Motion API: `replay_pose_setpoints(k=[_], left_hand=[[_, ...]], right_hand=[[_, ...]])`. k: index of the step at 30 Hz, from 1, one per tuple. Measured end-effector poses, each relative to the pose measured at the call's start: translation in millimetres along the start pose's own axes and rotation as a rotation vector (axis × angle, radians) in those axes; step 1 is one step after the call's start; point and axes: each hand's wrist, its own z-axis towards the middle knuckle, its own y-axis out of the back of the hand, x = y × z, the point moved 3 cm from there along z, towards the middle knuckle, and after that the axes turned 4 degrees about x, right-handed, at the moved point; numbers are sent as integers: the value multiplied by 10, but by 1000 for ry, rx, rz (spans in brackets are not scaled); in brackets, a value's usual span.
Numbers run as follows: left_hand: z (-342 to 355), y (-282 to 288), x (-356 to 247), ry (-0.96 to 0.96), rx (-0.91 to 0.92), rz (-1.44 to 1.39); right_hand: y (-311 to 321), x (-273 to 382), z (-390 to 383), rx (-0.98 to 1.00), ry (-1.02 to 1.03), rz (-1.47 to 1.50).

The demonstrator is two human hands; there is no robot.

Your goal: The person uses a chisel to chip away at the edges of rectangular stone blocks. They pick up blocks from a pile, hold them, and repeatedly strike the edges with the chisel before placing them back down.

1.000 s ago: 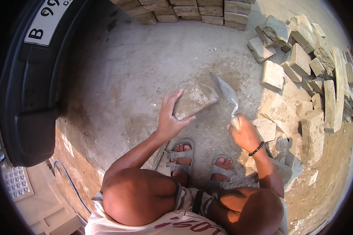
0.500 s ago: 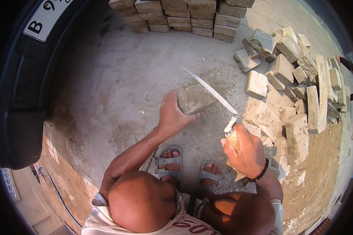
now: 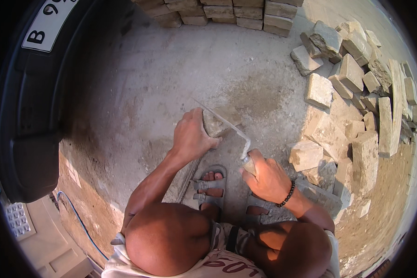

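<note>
My left hand (image 3: pixel 190 134) grips a grey concrete block (image 3: pixel 214 125) just above and left of my sandalled feet (image 3: pixel 210 194), fingers over its near-left side. My right hand (image 3: pixel 268 180) is closed round the pale handle of a trowel (image 3: pixel 245 146). The trowel's blade is seen nearly edge-on, lying across the top of the block from lower right to upper left, its tip just above my left fingers. Whether the blade touches the block is hard to tell. A dark, crumbly patch of grit (image 3: pixel 259 97) is on the ground beyond the block.
A black vehicle bumper (image 3: pixel 34 139) with a licence plate runs along the left. Stacked pavers (image 3: pixel 224 14) stand at the top. A heap of loose and broken blocks (image 3: pixel 352 74) fills the right. A blue hose (image 3: pixel 81 222) and pale panels (image 3: pixel 55 236) lie at lower left.
My right hand and the trowel have moved left, the blade now edge-on across the block rather than beside it. My left hand and the block have shifted slightly left.
</note>
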Motion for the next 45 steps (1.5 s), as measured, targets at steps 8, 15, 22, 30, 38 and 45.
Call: replay_pose_setpoints(k=[8,15,22,30,38,45], left_hand=[[39,-136,116,-11,25,51],[87,-231,29,-77,-10,61],[92,-255,11,-33,21,74],[101,-310,-1,-50,-27,71],[254,-494,-79,-118,-3,120],[206,-741,16,-232,-49,136]], right_hand=[[57,-298,21,-154,-33,26],[-33,-809,178,-82,-102,-56],[-269,-617,26,-137,-22,42],[-283,-613,-1,-170,-37,114],[-111,-661,87,-247,-114,155],[-215,-1223,76,-150,-239,71]])
